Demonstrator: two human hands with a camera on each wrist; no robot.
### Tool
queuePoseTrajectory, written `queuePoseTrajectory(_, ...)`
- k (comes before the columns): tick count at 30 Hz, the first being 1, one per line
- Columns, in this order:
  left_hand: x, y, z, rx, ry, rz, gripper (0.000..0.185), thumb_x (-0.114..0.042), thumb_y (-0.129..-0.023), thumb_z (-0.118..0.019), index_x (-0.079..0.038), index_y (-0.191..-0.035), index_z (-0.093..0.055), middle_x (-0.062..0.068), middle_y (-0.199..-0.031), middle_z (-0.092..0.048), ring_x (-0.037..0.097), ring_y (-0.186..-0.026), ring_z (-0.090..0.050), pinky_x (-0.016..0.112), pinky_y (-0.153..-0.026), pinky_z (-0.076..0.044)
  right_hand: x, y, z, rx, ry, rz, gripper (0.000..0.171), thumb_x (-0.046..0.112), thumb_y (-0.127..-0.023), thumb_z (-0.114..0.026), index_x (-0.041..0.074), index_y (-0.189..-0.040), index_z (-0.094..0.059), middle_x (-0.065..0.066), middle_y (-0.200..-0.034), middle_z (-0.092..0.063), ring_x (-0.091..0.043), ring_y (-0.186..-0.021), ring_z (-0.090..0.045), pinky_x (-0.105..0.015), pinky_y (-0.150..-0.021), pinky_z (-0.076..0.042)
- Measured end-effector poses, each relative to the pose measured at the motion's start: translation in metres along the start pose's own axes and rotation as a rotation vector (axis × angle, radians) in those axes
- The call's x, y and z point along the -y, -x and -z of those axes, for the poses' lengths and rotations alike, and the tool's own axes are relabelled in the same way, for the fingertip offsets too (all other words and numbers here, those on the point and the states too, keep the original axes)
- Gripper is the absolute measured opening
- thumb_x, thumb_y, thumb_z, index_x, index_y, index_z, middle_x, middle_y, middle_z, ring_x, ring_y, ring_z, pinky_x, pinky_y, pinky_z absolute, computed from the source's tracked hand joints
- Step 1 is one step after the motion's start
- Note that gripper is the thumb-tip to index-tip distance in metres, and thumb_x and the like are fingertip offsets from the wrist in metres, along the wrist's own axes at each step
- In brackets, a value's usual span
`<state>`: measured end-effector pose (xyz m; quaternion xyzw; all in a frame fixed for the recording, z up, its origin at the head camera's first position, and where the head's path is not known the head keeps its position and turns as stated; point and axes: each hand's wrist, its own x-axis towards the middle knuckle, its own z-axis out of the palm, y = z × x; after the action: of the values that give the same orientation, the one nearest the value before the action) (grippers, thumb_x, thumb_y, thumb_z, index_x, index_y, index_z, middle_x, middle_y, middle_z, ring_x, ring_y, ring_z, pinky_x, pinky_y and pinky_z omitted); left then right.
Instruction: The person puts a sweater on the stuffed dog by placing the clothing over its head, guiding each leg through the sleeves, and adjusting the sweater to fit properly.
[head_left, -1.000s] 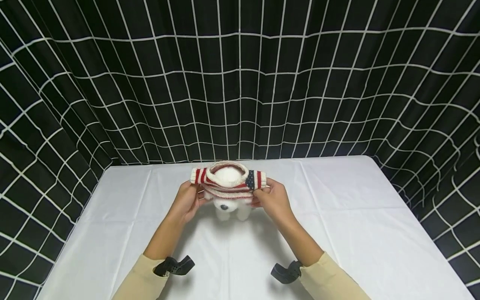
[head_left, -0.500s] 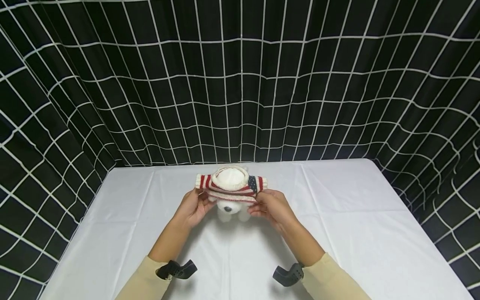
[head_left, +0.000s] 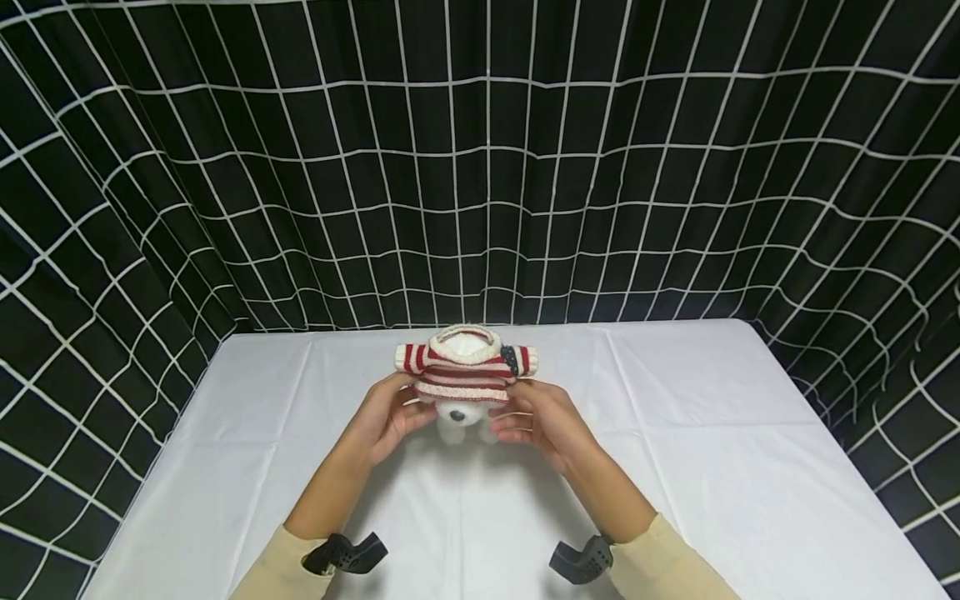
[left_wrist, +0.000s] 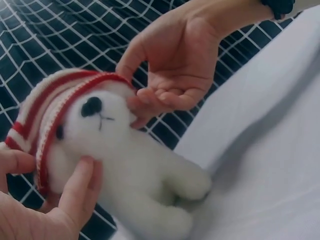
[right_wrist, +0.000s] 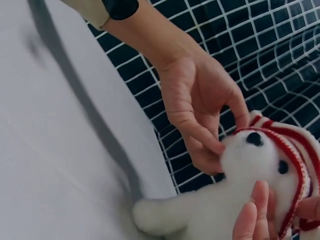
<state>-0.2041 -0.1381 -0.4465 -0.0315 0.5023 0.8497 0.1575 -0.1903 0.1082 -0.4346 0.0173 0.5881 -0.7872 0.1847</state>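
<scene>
One white plush bear; one striped knit sweater; two hands; one table; apparently two wrist-worn cameras.

The plush bear sits between the left hand and right hand, above the table. The sweater sits over the bear's head. The curtain hangs behind both hands.
</scene>
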Motion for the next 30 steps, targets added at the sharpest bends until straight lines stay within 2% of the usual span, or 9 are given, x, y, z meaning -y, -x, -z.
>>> queuePoseTrajectory(6,0.000,0.007,-0.002,0.001,-0.020,-0.005,0.039,-0.005,-0.102,-0.037,0.011,-0.138,-0.041,0.012,-0.110,-0.063,0.021,-0.090,-0.073,0.031,-0.081,-0.059,0.002,0.002,-0.003,0.005,-0.037,0.015,0.045,-0.004,-0.095,-0.050,-0.013,-0.139,-0.042,-0.013,-0.096,-0.071,-0.019,-0.074,-0.075,-0.031,-0.072,-0.061)
queuePoseTrajectory(11,0.008,0.009,-0.002,0.006,0.083,0.001,0.042,0.003,-0.102,-0.032,0.014,-0.143,-0.036,0.012,-0.109,-0.067,0.019,-0.090,-0.074,0.029,-0.082,-0.058,-0.001,0.000,-0.004,-0.029,-0.008,0.061,0.055,-0.012,-0.090,-0.050,-0.015,-0.142,-0.035,-0.010,-0.093,-0.069,-0.014,-0.069,-0.070,-0.026,-0.069,-0.059)
queuePoseTrajectory(15,0.019,0.008,-0.003,-0.023,0.197,0.027,0.038,0.006,-0.102,-0.032,0.011,-0.139,-0.038,0.013,-0.109,-0.067,0.016,-0.091,-0.073,0.025,-0.084,-0.057,-0.006,-0.003,-0.004,-0.085,0.002,0.074,0.051,-0.010,-0.089,-0.050,-0.014,-0.139,-0.039,-0.004,-0.085,-0.068,-0.011,-0.068,-0.064,-0.022,-0.067,-0.055)
queuePoseTrajectory(19,0.027,0.012,-0.005,-0.040,0.285,0.037,0.030,0.000,-0.104,-0.036,0.003,-0.133,-0.041,0.013,-0.113,-0.064,0.019,-0.095,-0.073,0.029,-0.090,-0.056,-0.009,-0.004,-0.004,-0.113,-0.045,0.047,0.037,-0.004,-0.093,-0.051,-0.013,-0.129,-0.050,-0.004,-0.086,-0.066,-0.013,-0.072,-0.064,-0.023,-0.070,-0.056)
queuePoseTrajectory(21,0.029,0.015,-0.007,-0.022,0.330,0.055,0.029,-0.006,-0.104,-0.039,-0.001,-0.133,-0.041,0.014,-0.117,-0.061,0.022,-0.100,-0.071,0.033,-0.094,-0.055,-0.009,-0.001,-0.003,-0.095,-0.094,0.005,0.028,0.003,-0.097,-0.049,-0.009,-0.121,-0.053,-0.006,-0.089,-0.065,-0.015,-0.073,-0.066,-0.026,-0.070,-0.057)
queuePoseTrajectory(24,0.030,0.020,-0.010,0.039,0.367,0.116,0.032,-0.014,-0.104,-0.041,-0.004,-0.135,-0.039,0.015,-0.121,-0.057,0.026,-0.106,-0.069,0.037,-0.100,-0.051,-0.007,0.004,0.000,-0.021,-0.182,-0.083,0.026,0.018,-0.102,-0.044,-0.003,-0.117,-0.051,-0.010,-0.094,-0.064,-0.018,-0.075,-0.069,-0.031,-0.072,-0.059)
queuePoseTrajectory(27,0.029,0.024,-0.014,0.104,0.341,0.157,0.035,-0.018,-0.106,-0.041,-0.002,-0.137,-0.037,0.016,-0.123,-0.058,0.027,-0.109,-0.068,0.037,-0.103,-0.048,-0.005,0.009,0.002,0.077,-0.218,-0.152,0.028,0.028,-0.105,-0.041,0.004,-0.118,-0.048,-0.011,-0.098,-0.063,-0.020,-0.077,-0.070,-0.033,-0.074,-0.060)
queuePoseTrajectory(30,0.029,0.024,-0.018,0.146,0.295,0.158,0.034,-0.017,-0.107,-0.040,0.001,-0.136,-0.037,0.016,-0.121,-0.062,0.027,-0.109,-0.068,0.036,-0.103,-0.049,-0.003,0.012,0.000,0.126,-0.198,-0.154,0.024,0.026,-0.105,-0.046,0.005,-0.115,-0.052,-0.012,-0.097,-0.066,-0.020,-0.078,-0.071,-0.034,-0.076,-0.060)
